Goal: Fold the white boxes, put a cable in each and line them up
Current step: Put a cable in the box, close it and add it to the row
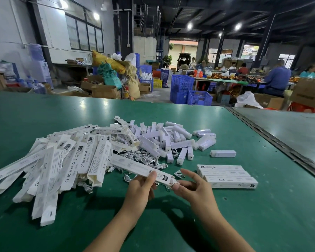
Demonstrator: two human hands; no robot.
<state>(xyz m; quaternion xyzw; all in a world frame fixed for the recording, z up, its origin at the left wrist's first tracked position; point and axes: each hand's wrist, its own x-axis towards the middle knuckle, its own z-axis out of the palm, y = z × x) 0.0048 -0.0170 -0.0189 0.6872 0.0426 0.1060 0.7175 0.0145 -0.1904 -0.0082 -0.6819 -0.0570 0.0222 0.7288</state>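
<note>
My left hand (141, 188) grips a long white box (135, 167) near its right end and holds it slanted above the green table (262, 224). My right hand (191, 188) pinches that box's end flap, where a bit of white cable shows. A tangle of white cables (145, 160) lies behind the box. Flat unfolded boxes (62, 160) are heaped at the left. Three closed boxes (227, 176) lie side by side in a row at the right.
A heap of small white lamp bars (164, 139) sits behind the cables, with one loose bar (223, 153) apart at the right. A seam to a grey table (289, 128) runs along the right. Crates, cartons and seated workers fill the hall beyond.
</note>
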